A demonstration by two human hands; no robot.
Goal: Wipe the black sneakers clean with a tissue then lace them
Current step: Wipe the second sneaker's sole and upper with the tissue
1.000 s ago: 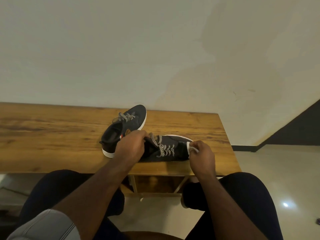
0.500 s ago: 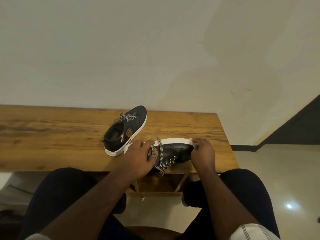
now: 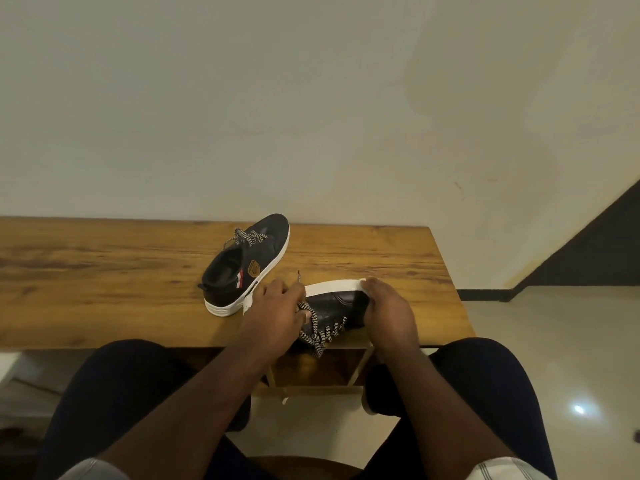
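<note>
Near sneaker (image 3: 337, 306) tipped on its side at the wooden table's (image 3: 104, 271) front edge, sole up: left hand (image 3: 273, 313) grips its heel end, right hand (image 3: 389, 311) cups the toe, tissue unseen; second sneaker (image 3: 247, 263) upright just behind-left.

Near sneaker (image 3: 337, 308) lies tipped on table (image 3: 104, 271); other sneaker (image 3: 247, 263) behind-left, seemingly apart.

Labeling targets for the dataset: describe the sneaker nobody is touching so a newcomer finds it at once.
Start at the wooden table against the pale wall. Two black sneakers sit near its right end; the free sneaker is the farther one, upright on its white sole, toe toward the wall. Unlike the near sneaker, tipped on its side between the left hand and right hand, it shows a tan badge and red-white stripe.
</note>
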